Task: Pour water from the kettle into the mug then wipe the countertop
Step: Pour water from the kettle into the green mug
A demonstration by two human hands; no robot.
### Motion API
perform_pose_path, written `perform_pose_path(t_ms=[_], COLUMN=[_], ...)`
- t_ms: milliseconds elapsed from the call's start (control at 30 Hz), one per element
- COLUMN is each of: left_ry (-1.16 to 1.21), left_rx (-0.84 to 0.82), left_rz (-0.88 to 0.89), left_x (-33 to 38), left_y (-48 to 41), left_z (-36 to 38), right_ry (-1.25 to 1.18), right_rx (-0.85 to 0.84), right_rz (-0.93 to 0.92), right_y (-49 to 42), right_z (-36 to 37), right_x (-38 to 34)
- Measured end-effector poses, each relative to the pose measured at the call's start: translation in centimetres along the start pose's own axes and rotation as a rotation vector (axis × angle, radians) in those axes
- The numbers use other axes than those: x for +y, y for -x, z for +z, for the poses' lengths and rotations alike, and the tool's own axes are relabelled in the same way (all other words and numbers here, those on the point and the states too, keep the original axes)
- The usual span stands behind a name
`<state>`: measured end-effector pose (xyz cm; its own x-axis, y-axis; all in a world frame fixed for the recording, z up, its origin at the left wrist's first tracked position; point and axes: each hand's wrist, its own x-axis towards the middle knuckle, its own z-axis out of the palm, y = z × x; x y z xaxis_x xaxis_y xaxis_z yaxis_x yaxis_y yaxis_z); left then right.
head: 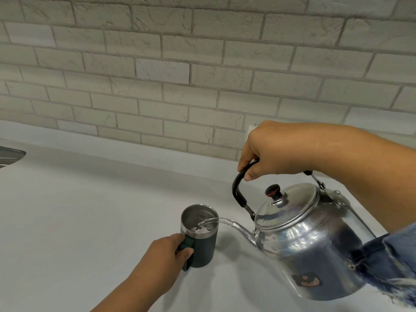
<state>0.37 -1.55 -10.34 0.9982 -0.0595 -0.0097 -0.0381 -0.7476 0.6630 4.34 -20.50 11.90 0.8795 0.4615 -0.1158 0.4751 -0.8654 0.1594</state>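
Observation:
A dark green mug point(203, 248) with a steel rim stands upright on the pale countertop point(90, 210). My left hand point(166, 255) grips its handle from the near side. A shiny metal kettle point(308, 244) with a black knob on its lid hangs tilted to the left, just right of the mug. My right hand point(272, 152) is closed around its black top handle. A clear stream of water point(216, 220) runs from the spout into the mug, where water is pooling.
A white brick wall point(202, 75) rises behind the countertop. The corner of a steel sink point(9, 156) shows at the far left edge. A denim sleeve point(391, 262) covers my right forearm at the lower right.

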Motion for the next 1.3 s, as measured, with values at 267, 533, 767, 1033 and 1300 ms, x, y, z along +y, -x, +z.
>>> perform_pose_path(t_ms=[267, 533, 767, 1033, 1300], left_ry=[-0.006, -0.006, -0.001, -0.005, -0.021], left_rx=[-0.003, -0.007, -0.020, -0.013, 0.003], left_rz=[-0.010, -0.019, -0.037, -0.023, -0.001], left_x=[0.0, 0.1, 0.2, 0.1, 0.0], left_y=[0.0, 0.1, 0.1, 0.1, 0.2], left_z=[-0.1, -0.1, -0.1, -0.2, -0.1], right_ry=[0.012, -0.045, -0.177, -0.216, -0.327], right_rx=[0.007, 0.038, 0.064, 0.068, 0.106], right_rz=[-0.005, 0.029, 0.070, 0.117, 0.169], right_y=[0.0, 0.3, 0.8, 1.6, 3.2], right_z=[-0.1, 0.1, 2.0, 4.0, 5.8], right_x=[-0.1, 0.1, 0.9, 1.7, 3.0])
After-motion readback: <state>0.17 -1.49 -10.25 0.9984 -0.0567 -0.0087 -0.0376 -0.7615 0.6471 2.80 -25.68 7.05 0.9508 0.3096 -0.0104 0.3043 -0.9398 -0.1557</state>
